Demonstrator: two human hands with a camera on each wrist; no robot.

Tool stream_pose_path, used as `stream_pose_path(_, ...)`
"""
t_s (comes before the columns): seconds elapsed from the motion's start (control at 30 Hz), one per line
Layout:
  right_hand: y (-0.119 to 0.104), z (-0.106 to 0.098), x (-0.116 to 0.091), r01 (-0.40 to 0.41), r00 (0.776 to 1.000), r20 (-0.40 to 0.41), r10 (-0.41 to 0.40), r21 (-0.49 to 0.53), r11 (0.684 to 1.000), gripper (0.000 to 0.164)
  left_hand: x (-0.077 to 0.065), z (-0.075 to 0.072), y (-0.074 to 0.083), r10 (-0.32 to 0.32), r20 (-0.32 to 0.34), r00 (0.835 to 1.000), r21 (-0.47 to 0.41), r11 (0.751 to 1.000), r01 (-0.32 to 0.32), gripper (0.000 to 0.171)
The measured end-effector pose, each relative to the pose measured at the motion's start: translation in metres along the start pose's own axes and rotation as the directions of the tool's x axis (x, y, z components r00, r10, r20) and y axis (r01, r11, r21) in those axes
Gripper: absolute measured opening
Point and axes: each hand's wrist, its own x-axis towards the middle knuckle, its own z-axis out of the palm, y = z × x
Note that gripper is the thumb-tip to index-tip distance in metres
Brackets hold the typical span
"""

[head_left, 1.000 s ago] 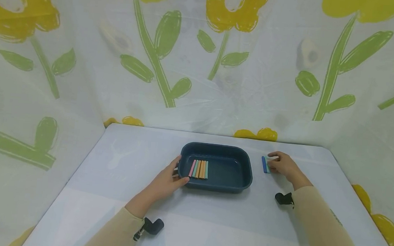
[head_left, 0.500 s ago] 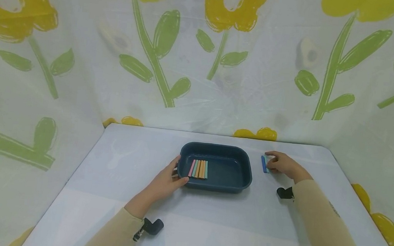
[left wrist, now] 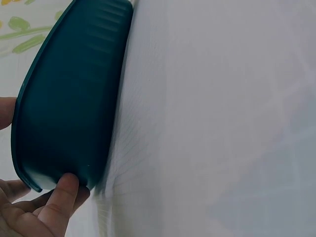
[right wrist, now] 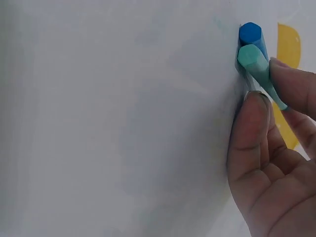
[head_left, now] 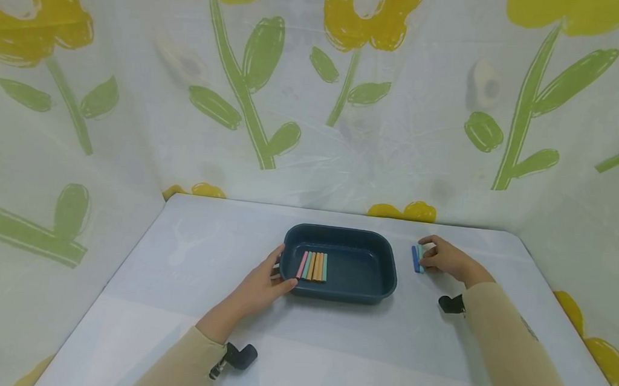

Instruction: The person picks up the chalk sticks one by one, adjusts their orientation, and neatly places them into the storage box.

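A dark teal tray (head_left: 356, 295) stands on the table, and my left hand (head_left: 259, 283) holds its left end. In the left wrist view, fingers (left wrist: 61, 197) of that hand press against the tray's wall (left wrist: 74, 98). Inside the tray, a row of pink, mint and orange chalk sticks (head_left: 313, 266) lies at the left. To the tray's right, my right hand (head_left: 448, 260) pinches a mint-green chalk stick (right wrist: 254, 61) between thumb and finger. A blue chalk stick (right wrist: 251, 33) lies right beside it on the table.
The white table (head_left: 329, 358) runs back to a flower-printed cloth (head_left: 418, 135), which also hangs at both sides. Black camera mounts (head_left: 241, 356) sit at both wrists, close above the tabletop.
My right hand has shifted slightly at the mint-green chalk stick, its fingers settling around it. The left hand, the tray and the row of sticks stay where they were.
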Motion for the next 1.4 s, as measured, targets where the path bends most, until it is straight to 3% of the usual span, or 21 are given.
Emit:
stream_pose_path(0.27, -0.001, 0.009, -0.005, -0.020, 0.997, -0.077, 0.021, 0.012, 1.000, 0.064, 0.000, 0.001, 0.000, -0.004, 0.001, 1.000, 0.006, 1.000, 0.004, 0.091)
stream_pose_path(0.57, -0.002, 0.013, -0.015, 0.028, 0.992, -0.127, -0.022, 0.044, 0.999, 0.065, -0.001, 0.001, 0.002, -0.009, -0.003, 1.000, 0.015, 1.000, 0.009, 0.091)
stream_pose_path(1.13, -0.020, 0.019, -0.040, 0.128, 0.982, -0.160, -0.099, 0.185, 0.974, 0.068, -0.002, 0.000, 0.003, 0.006, 0.003, 1.000, 0.003, 1.000, -0.006, 0.090)
stream_pose_path(1.4, -0.039, 0.023, -0.048, 0.146, 0.978, -0.181, -0.103, 0.245, 0.958, 0.068, -0.002, 0.000, 0.002, 0.007, 0.003, 1.000, 0.003, 1.000, -0.007, 0.090)
